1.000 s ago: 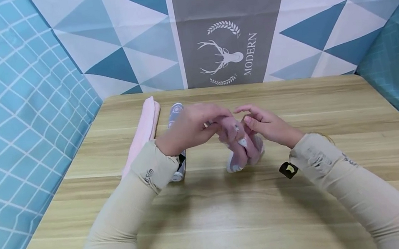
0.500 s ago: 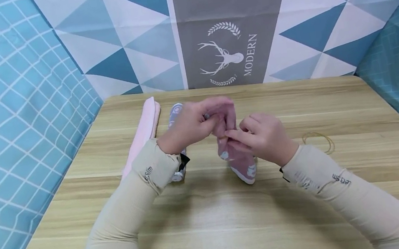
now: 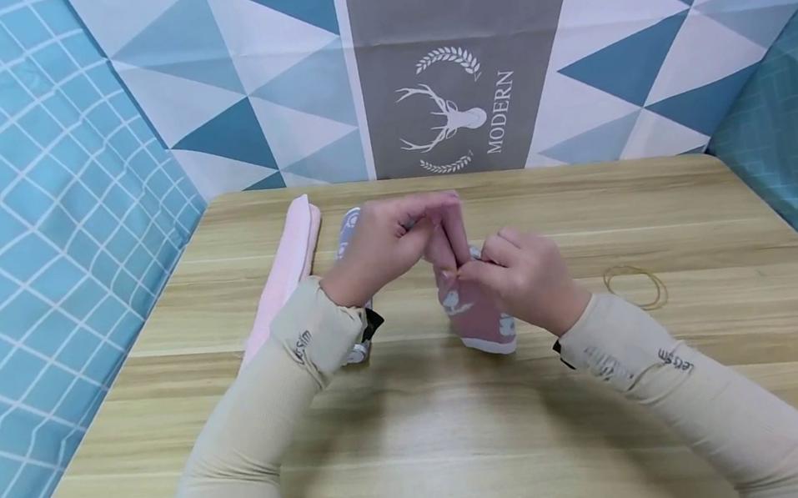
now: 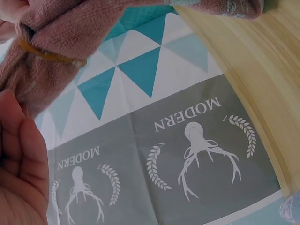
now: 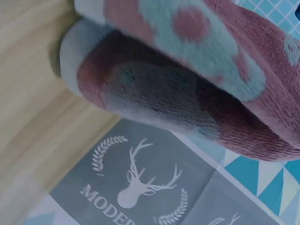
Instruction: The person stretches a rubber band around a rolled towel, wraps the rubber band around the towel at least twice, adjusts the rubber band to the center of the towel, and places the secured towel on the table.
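Dusty-pink terry towel with pale print and white hem (image 3: pixel 482 318), held up over the wood-grain table (image 3: pixel 426 456). Left hand (image 3: pixel 387 244) grips its folded upper end; right hand (image 3: pixel 527 272) pinches at the narrowed middle, fingers curled. Orange-brown elastic band (image 4: pixel 51 55) around the gathered cloth. Thin yellow-brown loop (image 3: pixel 635 288) lies right. Left: pale-pink folded cloth (image 3: pixel 284 268), blue-grey patterned roll (image 3: pixel 348 226).

My head view is bright; light seems to come from overhead, leaving pale glare on the near middle of the table (image 3: pixel 435 463) and soft shadows beneath my sleeves (image 3: pixel 224 474). Lines on the left wall (image 3: pixel 28 247) bow. The left wrist view is duller. The right wrist view is dimmer, the cloth (image 5: pixel 164 93) deeply shadowed inside its fold, the table grain smeared.
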Demonstrator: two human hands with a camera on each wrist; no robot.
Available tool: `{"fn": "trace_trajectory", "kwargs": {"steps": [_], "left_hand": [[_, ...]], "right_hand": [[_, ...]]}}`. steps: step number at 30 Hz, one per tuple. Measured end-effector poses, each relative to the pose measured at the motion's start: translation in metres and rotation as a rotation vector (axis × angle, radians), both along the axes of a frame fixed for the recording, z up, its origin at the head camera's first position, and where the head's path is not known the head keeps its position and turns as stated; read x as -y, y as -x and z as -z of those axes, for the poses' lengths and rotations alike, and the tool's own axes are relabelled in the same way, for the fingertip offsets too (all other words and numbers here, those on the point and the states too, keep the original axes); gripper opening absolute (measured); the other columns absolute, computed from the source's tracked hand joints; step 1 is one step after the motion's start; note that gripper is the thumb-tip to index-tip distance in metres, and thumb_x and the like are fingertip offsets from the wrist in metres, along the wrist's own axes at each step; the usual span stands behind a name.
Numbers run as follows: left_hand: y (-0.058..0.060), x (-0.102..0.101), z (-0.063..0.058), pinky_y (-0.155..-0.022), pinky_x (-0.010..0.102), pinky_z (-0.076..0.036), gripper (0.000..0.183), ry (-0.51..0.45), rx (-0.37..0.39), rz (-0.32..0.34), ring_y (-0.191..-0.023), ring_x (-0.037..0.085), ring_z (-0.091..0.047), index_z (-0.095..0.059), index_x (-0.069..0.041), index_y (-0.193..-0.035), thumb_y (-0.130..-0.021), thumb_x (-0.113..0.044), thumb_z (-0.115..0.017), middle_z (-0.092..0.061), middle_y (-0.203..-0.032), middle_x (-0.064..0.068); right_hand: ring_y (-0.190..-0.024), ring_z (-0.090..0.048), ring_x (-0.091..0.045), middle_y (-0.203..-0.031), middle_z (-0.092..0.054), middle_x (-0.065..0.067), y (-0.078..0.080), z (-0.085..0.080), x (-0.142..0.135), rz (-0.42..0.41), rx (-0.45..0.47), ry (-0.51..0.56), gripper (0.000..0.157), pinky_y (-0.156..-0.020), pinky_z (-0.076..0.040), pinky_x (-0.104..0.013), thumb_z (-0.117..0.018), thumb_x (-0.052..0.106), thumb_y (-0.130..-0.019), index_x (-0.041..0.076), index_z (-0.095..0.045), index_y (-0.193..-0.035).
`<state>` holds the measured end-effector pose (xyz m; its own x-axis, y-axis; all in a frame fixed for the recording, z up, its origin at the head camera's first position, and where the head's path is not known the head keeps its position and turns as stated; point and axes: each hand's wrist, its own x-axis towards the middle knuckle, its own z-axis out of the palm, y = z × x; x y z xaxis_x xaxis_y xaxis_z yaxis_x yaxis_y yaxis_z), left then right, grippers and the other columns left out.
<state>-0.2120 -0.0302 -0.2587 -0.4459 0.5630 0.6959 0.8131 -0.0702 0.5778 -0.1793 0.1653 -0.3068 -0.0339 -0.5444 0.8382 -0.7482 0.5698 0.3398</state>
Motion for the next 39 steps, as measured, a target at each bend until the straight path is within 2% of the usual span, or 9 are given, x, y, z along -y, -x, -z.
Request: {"fn": "trace_trajectory", "kwargs": {"steps": [4, 8, 12, 14, 19, 26, 32, 35, 39], "left_hand": [[0.001, 0.001, 0.0, -0.074, 0.025, -0.053, 0.03, 0.033, -0.016, -0.152, -0.061, 0.008, -0.066, -0.069, 0.003, -0.109, -0.089, 0.013, -0.049, -0.07, -0.068, 0.003], [0.005, 0.005, -0.003, -0.077, 0.025, -0.052, 0.023, 0.066, -0.041, -0.304, -0.079, 0.014, -0.069, -0.073, 0.0, -0.102, -0.088, 0.007, -0.056, -0.073, -0.083, 0.008], [0.01, 0.011, -0.008, -0.073, 0.023, -0.05, 0.023, 0.063, 0.032, -0.361, -0.089, 0.013, -0.066, -0.073, 0.001, -0.102, -0.088, 0.006, -0.055, -0.071, -0.101, 0.011], [0.012, 0.015, -0.009, -0.063, 0.021, -0.049, 0.023, 0.04, 0.107, -0.383, -0.077, 0.01, -0.064, -0.073, 0.002, -0.102, -0.088, 0.006, -0.055, -0.071, -0.102, 0.012], [0.011, 0.016, -0.01, -0.044, 0.023, -0.044, 0.021, 0.072, 0.24, -0.392, -0.046, 0.01, -0.049, -0.073, 0.002, -0.098, -0.088, 0.005, -0.055, -0.071, -0.098, 0.012], [0.008, 0.007, -0.012, -0.047, 0.028, -0.05, 0.023, 0.14, 0.373, -0.481, -0.046, 0.014, -0.054, -0.074, -0.001, -0.094, -0.087, -0.001, -0.052, -0.071, -0.094, 0.009], [0.008, 0.003, -0.01, -0.047, 0.028, -0.051, 0.024, 0.087, 0.458, -0.52, -0.045, 0.013, -0.053, -0.073, 0.0, -0.096, -0.086, 0.0, -0.051, -0.071, -0.096, 0.01], [0.006, -0.001, -0.012, -0.048, 0.029, -0.051, 0.022, 0.058, 0.463, -0.481, -0.047, 0.013, -0.054, -0.072, 0.002, -0.097, -0.087, 0.0, -0.052, -0.07, -0.096, 0.011], [0.004, -0.001, -0.014, -0.053, 0.031, -0.054, 0.019, 0.069, 0.451, -0.362, -0.055, 0.015, -0.059, -0.071, 0.005, -0.101, -0.09, 0.0, -0.056, -0.07, -0.092, 0.013]], "right_hand": [[-0.05, -0.037, -0.017, -0.064, -0.042, -0.002, -0.001, 0.007, -0.001, -0.018, 0.033, -0.02, 0.017, -0.039, -0.029, -0.023, -0.064, 0.012, -0.087, 0.007, -0.069, -0.072], [-0.05, -0.038, -0.017, -0.068, -0.049, -0.003, -0.004, 0.012, -0.002, -0.043, 0.06, -0.04, 0.026, -0.039, -0.029, -0.023, -0.055, 0.012, -0.096, 0.007, -0.07, -0.075], [-0.049, -0.036, -0.017, -0.067, -0.05, -0.004, -0.007, 0.017, -0.004, -0.049, 0.074, -0.029, 0.03, -0.039, -0.028, -0.023, -0.051, 0.012, -0.098, 0.007, -0.071, -0.076], [-0.049, -0.035, -0.017, -0.064, -0.047, -0.003, -0.01, 0.019, -0.006, -0.052, 0.086, -0.019, 0.032, -0.039, -0.027, -0.023, -0.051, 0.013, -0.099, 0.006, -0.071, -0.075], [-0.049, -0.039, -0.015, -0.062, -0.043, -0.002, -0.013, 0.023, -0.01, -0.04, 0.173, 0.041, 0.039, -0.039, -0.031, -0.023, -0.049, 0.022, -0.101, 0.002, -0.069, -0.075], [-0.06, -0.05, -0.02, -0.073, -0.057, -0.008, -0.009, 0.02, -0.009, 0.043, 0.389, 0.128, 0.047, -0.045, -0.043, -0.03, -0.046, 0.039, -0.1, 0.0, -0.069, -0.086], [-0.054, -0.043, -0.015, -0.068, -0.048, -0.004, -0.011, 0.016, 0.004, 0.179, 0.435, 0.127, 0.046, -0.042, -0.036, -0.025, -0.079, 0.044, -0.073, 0.002, -0.062, -0.083], [-0.051, -0.043, -0.015, -0.069, -0.049, -0.006, -0.011, 0.009, 0.01, 0.256, 0.477, 0.114, 0.038, -0.041, -0.036, -0.025, -0.083, 0.028, -0.067, 0.002, -0.06, -0.082], [-0.047, -0.041, -0.015, -0.068, -0.052, -0.008, -0.006, 0.003, 0.007, 0.279, 0.517, 0.079, 0.017, -0.039, -0.035, -0.026, -0.071, 0.014, -0.071, 0.002, -0.061, -0.076]]}}
